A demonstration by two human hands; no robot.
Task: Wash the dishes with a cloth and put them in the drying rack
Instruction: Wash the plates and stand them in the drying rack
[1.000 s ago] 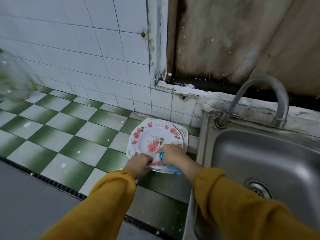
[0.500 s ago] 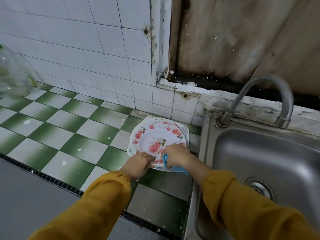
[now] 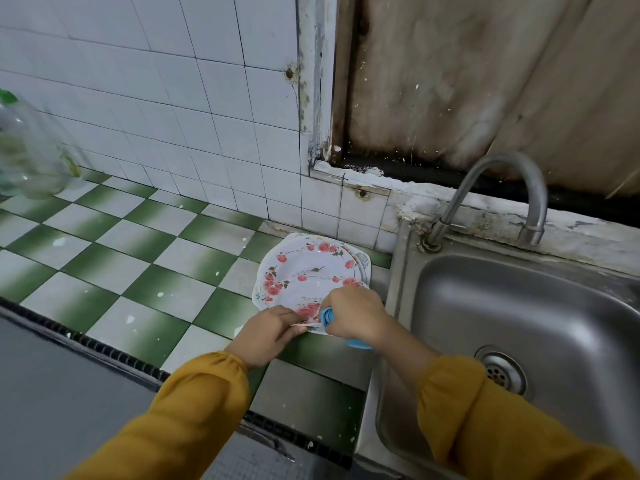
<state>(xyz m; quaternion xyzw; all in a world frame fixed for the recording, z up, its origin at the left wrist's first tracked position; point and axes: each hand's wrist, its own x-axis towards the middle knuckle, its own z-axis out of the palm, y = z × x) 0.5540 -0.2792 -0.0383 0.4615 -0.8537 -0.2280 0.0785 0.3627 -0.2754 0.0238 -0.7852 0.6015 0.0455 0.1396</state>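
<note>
- Landmark: sink (image 3: 519, 306). Everything below is placed from it.
- Top plate (image 3: 304, 271), floral, sits on the worktop (image 3: 138, 265) just left of the sink, close to its back-left corner.
- It lies on a lower plate (image 3: 364, 266); only a sliver of that rim shows, on the sink side.
- Left hand (image 3: 266, 334) pinches the top plate's near rim, on the side away from the sink. The rim looks slightly lifted there, but I can't confirm.
- Right hand (image 3: 356, 313) is clamped round the blue cloth (image 3: 327, 316) and presses it on the near rim, sink side. The two hands are almost touching.
- Key relation: the plate lies straight ahead of both hands, with most of its face beyond the knuckles. It's roundish, so there's no real long axis. The right hand is nearer the sink, the left nearer the open worktop.
- Judgement: this is wiping in progress. The far half of the face needs the cloth pushed away from the body, or the plate turned by the left hand.
- Counts: 2 plates visible, 1 cloth, 1 sink, 1 tap (image 3: 536, 202), 1 clear bottle (image 3: 31, 157) far left of the sink, blurred.
- Drying rack: not in frame, so I can't say which way the plate goes after washing.
- Tap: no water visible.
</note>
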